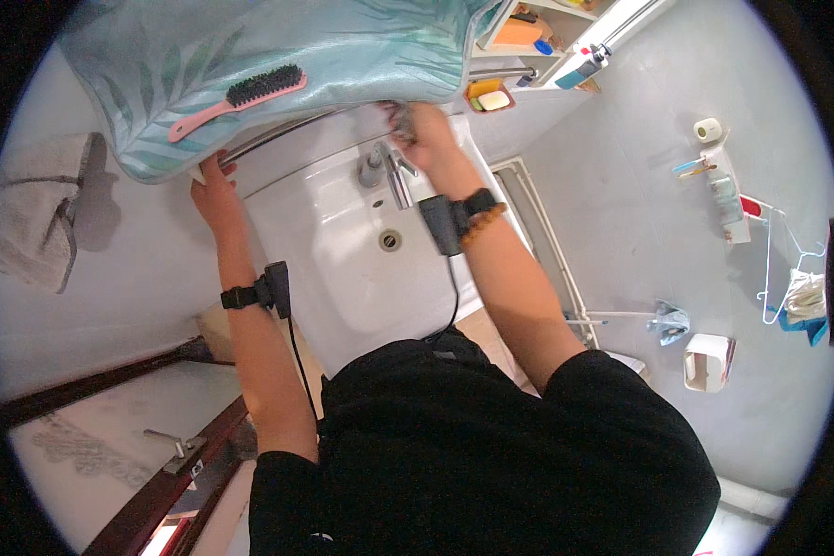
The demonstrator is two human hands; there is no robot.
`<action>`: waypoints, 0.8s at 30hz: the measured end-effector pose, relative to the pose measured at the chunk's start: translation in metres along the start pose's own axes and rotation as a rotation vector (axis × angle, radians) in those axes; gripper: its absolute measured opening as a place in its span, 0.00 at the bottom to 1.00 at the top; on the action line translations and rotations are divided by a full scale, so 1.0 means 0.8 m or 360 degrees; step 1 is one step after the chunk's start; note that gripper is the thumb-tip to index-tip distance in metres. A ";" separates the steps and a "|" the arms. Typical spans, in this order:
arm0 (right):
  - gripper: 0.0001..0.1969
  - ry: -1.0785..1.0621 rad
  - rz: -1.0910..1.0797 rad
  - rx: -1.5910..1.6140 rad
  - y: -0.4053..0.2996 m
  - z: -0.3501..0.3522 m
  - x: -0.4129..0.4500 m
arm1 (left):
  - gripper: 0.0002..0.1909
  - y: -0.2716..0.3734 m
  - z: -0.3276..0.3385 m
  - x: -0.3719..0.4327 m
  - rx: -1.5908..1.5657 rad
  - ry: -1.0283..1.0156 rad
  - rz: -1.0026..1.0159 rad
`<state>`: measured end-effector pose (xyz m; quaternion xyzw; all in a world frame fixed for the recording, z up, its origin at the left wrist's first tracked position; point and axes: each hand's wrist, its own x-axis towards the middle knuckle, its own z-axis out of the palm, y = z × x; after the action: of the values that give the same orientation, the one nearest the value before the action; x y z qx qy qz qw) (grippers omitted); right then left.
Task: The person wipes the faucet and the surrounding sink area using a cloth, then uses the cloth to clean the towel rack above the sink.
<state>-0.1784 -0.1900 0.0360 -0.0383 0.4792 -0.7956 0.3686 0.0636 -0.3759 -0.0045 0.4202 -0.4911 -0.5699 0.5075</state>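
Observation:
Leaf-patterned cloth [361, 55] in pale blue-green covers something at the top of the view, and a pink-handled brush with black bristles [240, 101] lies on it. My left hand [215, 187] is under the cloth's lower left edge, by the end of a metal rail [271, 139]; its grip is unclear. My right hand [424, 132] is behind the chrome faucet [395, 174], beside the cloth's lower edge. Something dark and blurred [401, 121] is at its fingers, too unclear to name. Below lies the white washbasin [361, 278] with its round drain [390, 240].
A soap dish [490, 97] holds a pale bar right of my right hand. Open shelves [552, 31] stand at the upper right. A grey towel [38, 201] hangs at left, above a door handle [174, 448]. Pipes [545, 236] run beside the basin.

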 end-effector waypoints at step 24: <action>0.19 0.0590 -0.1199 -0.0888 -0.091 -0.162 0.050 | 0.25 0.000 0.002 -0.005 -0.0032 -0.0281 -0.0160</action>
<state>-0.3014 -0.1001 0.0124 -0.1638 0.6839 -0.7084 -0.0598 0.0622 -0.3716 -0.0047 0.3873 -0.5064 -0.6343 0.4372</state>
